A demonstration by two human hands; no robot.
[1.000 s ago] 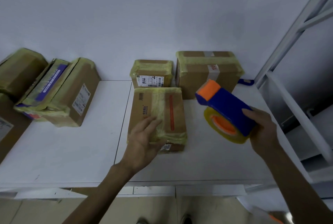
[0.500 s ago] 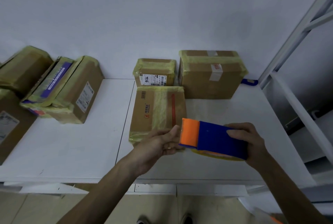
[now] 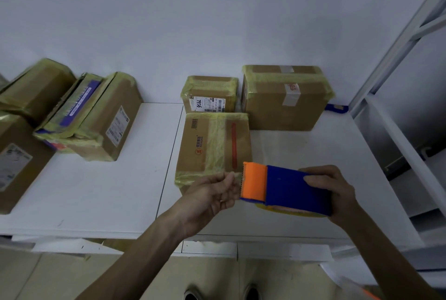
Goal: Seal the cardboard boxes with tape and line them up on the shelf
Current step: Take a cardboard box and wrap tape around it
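Head view, taped box (image 3: 212,145) closed, right hand (image 3: 331,192) gripping dispenser (image 3: 287,187)

"HENGAN" in orange, Chinese characters beside it, on the flat cardboard box (image 3: 212,145). Small box (image 3: 210,85) has a shipping label (image 3: 207,104) with handwritten digits, maybe "796". Other labels unreadable.

A plain white wall (image 3: 217,22) fills the far side. On my right a white metal frame (image 3: 398,44) slants upward, a small blue thing (image 3: 335,108) near its foot (too small to identify). Below me are pale floor tiles (image 3: 60,275) and my dark shoes (image 3: 193,296).
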